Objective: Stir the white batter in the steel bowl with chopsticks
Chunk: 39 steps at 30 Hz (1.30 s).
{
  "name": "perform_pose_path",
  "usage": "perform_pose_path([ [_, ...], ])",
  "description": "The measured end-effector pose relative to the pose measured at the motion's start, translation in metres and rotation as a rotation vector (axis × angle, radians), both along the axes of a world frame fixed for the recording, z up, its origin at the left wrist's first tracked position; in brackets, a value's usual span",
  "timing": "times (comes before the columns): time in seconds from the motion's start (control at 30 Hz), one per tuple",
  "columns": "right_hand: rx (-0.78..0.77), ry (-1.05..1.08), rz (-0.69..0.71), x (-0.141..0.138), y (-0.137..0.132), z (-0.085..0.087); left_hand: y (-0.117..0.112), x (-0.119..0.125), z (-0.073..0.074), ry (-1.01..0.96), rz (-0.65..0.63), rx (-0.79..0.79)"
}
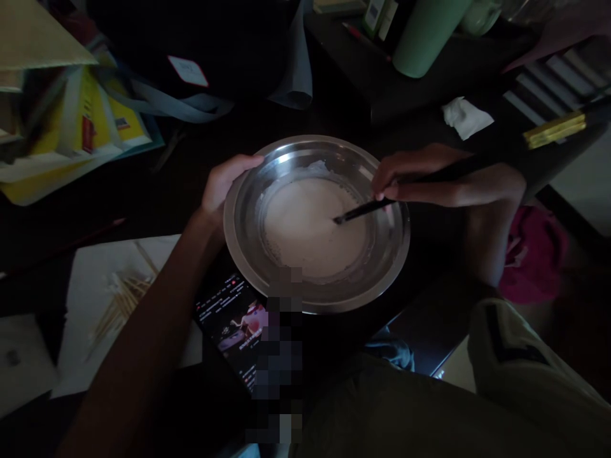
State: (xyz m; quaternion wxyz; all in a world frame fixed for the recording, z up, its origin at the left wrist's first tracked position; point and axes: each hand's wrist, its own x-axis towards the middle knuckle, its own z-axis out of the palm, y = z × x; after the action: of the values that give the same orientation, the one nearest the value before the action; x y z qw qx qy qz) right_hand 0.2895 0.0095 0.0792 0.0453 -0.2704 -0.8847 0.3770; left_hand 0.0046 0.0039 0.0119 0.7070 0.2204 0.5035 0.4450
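Note:
A shiny metal bowl (233, 235) sits in the middle of the head view, with a pale, creamy liquid (305, 222) in it. Whitish residue clings to the inner wall above the liquid. My left hand (226, 181) grips the bowl's left side, thumb over the rim and the other fingers hidden behind. My right hand (424, 175) is closed around black chopsticks (360, 210), which slant down over the right rim. Their tips touch the liquid right of its centre. In this dim light I cannot make out whether the two sticks are apart.
Left of the bowl, many cotton swabs (121, 299) lie on white paper (83, 267). A lit phone (233, 331) is by the bowl's lower left. Behind stand yellow books (86, 114), a dark bag (143, 44) and a green bottle (424, 38). A crumpled tissue (466, 117) lies at right.

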Motion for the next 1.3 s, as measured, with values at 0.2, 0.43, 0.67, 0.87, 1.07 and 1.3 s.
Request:
perform_pose_path([
  [0.2, -0.007, 0.074, 0.226, -0.024, -0.006, -0.014, 0.001, 0.000, -0.002, 0.031, 0.029, 0.009],
  [0.43, 0.057, -0.017, 0.008, -0.001, 0.002, 0.000, 0.000, -0.001, -0.001, 0.007, -0.007, -0.002],
  [0.67, 0.003, 0.077, 0.201, -0.024, -0.004, -0.017, 0.000, 0.001, 0.001, -0.004, 0.020, -0.010],
  [0.87, 0.041, 0.007, -0.003, -0.002, 0.005, -0.004, 0.001, 0.000, -0.001, -0.013, 0.008, -0.008],
  [1.07, 0.074, 0.081, 0.337, -0.014, -0.003, -0.009, 0.001, -0.001, -0.001, 0.005, -0.003, -0.001],
  [1.3, 0.084, -0.045, -0.008, -0.006, 0.003, -0.003, 0.001, -0.001, 0.000, 0.026, 0.017, -0.014],
])
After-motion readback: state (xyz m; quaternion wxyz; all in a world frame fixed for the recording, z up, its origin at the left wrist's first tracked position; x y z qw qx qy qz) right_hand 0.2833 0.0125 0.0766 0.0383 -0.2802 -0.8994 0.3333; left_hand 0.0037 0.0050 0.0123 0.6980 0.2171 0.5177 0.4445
